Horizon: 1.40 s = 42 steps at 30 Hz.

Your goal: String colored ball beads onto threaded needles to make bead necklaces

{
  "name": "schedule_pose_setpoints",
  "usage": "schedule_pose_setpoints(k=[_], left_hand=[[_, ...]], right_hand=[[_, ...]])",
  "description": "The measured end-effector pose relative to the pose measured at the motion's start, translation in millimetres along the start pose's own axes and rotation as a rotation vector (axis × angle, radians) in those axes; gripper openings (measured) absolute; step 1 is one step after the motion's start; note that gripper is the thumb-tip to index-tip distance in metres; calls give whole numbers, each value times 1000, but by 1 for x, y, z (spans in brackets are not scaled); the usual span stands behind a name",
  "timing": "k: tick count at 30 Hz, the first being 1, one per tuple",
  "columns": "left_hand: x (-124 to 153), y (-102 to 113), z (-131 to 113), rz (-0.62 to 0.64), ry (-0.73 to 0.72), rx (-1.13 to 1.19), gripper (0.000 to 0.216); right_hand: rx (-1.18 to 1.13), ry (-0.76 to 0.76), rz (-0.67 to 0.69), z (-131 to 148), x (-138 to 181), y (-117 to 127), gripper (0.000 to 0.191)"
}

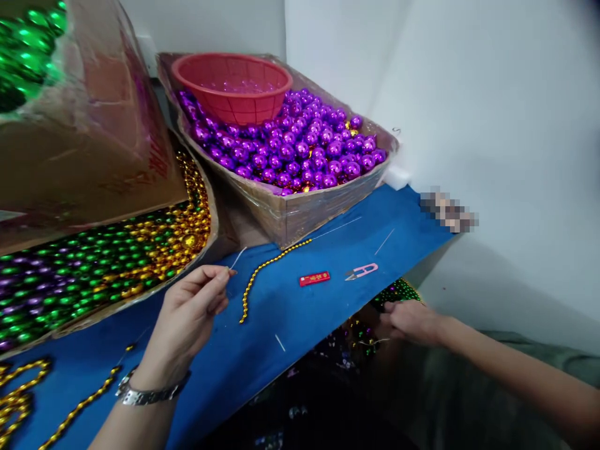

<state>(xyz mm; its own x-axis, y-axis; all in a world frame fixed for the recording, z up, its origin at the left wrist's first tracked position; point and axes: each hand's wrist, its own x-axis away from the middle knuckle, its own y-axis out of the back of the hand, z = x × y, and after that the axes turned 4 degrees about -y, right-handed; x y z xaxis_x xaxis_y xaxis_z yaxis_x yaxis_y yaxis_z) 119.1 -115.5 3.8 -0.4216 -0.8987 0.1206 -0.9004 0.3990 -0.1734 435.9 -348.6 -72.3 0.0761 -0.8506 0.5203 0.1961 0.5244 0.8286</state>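
Observation:
My left hand (199, 309) is raised over the blue table, thumb and fingertips closed in a pinch on a short white thread (239, 257). A short string of gold beads (255, 270) lies just right of it, with bare thread running from its far end. Beyond the table's front edge, my right hand (412, 322) is low beside a mass of green, gold and purple beads (398, 290). Its fingers are curled together; what they grip, if anything, is hidden. Pink-handled thread snips (363, 271) and a small red packet (314, 279) lie between the hands.
A carton (328, 215) of large purple beads (309, 137) stands at the back, a red plastic basket (234, 105) resting in it. Left are loose green, gold and purple beads (112, 256) under another carton (94, 150). Gold bead strands (77, 409) lie front left on the blue tabletop (262, 369).

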Motion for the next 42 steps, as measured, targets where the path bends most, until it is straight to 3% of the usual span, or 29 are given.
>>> schedule_pose_setpoints(k=[4, 9, 13, 21, 27, 31, 33, 36, 39, 42], left_hand=[[1, -2, -1, 11, 13, -18, 15], [5, -3, -3, -58, 35, -42, 22], [7, -3, 8, -41, 98, -4, 23], [13, -6, 35, 39, 193, 8, 23], [17, 3, 41, 28, 216, 66, 23], [18, 8, 42, 45, 225, 79, 22], [19, 10, 41, 66, 205, 74, 20], [19, 15, 40, 76, 178, 73, 19], [20, 21, 38, 16, 209, 99, 21], [22, 24, 37, -51, 246, 152, 24]], right_hand=[[-94, -93, -104, -10, -19, 10, 22], [-152, -422, -293, -63, -33, 17, 26], [-196, -513, -307, -88, -36, 10, 28], [-148, -466, -216, -77, -39, 9, 27], [-101, -156, 25, -42, -14, 22, 21], [-54, -35, 52, -3, -28, 43, 21], [-9, -91, -52, 4, -49, 55, 22], [100, -289, -208, -13, -73, 70, 26], [202, -414, -258, -45, -76, 74, 27], [302, -435, -263, -67, -67, 66, 27]])
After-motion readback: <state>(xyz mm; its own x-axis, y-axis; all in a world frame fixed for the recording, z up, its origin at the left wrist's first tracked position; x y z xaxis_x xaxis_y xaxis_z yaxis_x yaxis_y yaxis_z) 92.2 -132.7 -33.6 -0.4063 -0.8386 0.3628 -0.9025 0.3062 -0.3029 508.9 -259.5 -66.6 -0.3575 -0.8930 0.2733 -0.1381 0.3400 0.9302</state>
